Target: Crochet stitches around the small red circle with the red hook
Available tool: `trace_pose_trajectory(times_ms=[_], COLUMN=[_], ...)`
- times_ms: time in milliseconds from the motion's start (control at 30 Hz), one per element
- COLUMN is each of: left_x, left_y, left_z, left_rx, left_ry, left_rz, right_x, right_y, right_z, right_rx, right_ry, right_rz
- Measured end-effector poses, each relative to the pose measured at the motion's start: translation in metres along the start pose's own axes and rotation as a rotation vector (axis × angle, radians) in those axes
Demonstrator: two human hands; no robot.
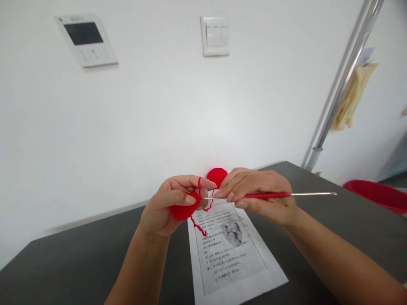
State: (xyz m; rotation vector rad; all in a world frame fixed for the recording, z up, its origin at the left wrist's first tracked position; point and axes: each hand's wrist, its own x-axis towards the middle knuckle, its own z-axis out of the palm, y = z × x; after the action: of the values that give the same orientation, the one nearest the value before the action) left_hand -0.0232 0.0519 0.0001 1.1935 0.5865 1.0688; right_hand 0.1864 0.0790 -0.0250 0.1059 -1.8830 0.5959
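My left hand [171, 199] pinches a small red crochet piece [183, 212] between thumb and fingers. Red yarn [199, 186] loops over its index finger, and a short yarn tail [199, 226] dangles below the piece. Closed around the red handle of a crochet hook [269, 195] is my right hand [259, 190]. The hook lies level, its left tip touching the edge of the crochet piece by the yarn loop. Behind the fingers sits a round red ball of yarn [217, 176], partly hidden by the right hand.
A printed sheet of paper [232, 262] lies on the dark table [95, 258] under the hands. The table meets a white wall with a panel [87, 40] and a light switch [215, 36]. At right are a metal pole [343, 84], tan gloves [352, 99] and a red basin [375, 195].
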Motion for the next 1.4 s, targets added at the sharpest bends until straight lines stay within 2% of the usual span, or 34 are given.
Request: trace_pose_trajectory(times_ms=[100, 167, 267, 367, 467, 600, 800, 1033, 1267, 1400], left_x=[-0.004, -0.006, -0.006, -0.005, -0.004, -0.006, -0.006, -0.004, -0.006, -0.007], left_y=[0.001, 0.001, -0.001, -0.003, -0.002, -0.001, -0.002, -0.002, -0.001, -0.001], left_z=[-0.005, -0.007, -0.007, -0.003, 0.003, 0.006, 0.002, 0.007, 0.009, 0.009], left_rx=[0.096, 0.174, 0.257, 0.251, 0.243, 0.301, 0.378, 0.316, 0.356, 0.365], left_ry=[0.053, 0.079, 0.094, 0.084, 0.098, 0.168, 0.265, 0.229, 0.295, 0.298], left_rz=[-0.003, 0.019, 0.063, 0.086, 0.067, 0.062, 0.171, 0.161, 0.169, 0.182], right_x=[-0.001, -0.002, -0.002, 0.0, 0.001, -0.002, -0.003, 0.0, 0.0, -0.001], right_y=[0.001, 0.002, 0.003, 0.003, 0.004, 0.007, 0.01, 0.009, 0.008, 0.009], right_z=[0.004, 0.009, 0.012, 0.011, 0.008, 0.008, 0.009, 0.006, 0.004, -0.001], right_rx=[0.137, 0.179, 0.004, -0.263, -0.349, -0.235, 0.066, 0.058, 0.109, 0.188], right_ry=[0.087, 0.145, 0.146, 0.053, -0.027, 0.076, 0.184, 0.211, 0.213, 0.157], right_rz=[0.141, 0.185, 0.054, -0.119, -0.166, -0.03, 0.136, 0.141, 0.209, 0.224])
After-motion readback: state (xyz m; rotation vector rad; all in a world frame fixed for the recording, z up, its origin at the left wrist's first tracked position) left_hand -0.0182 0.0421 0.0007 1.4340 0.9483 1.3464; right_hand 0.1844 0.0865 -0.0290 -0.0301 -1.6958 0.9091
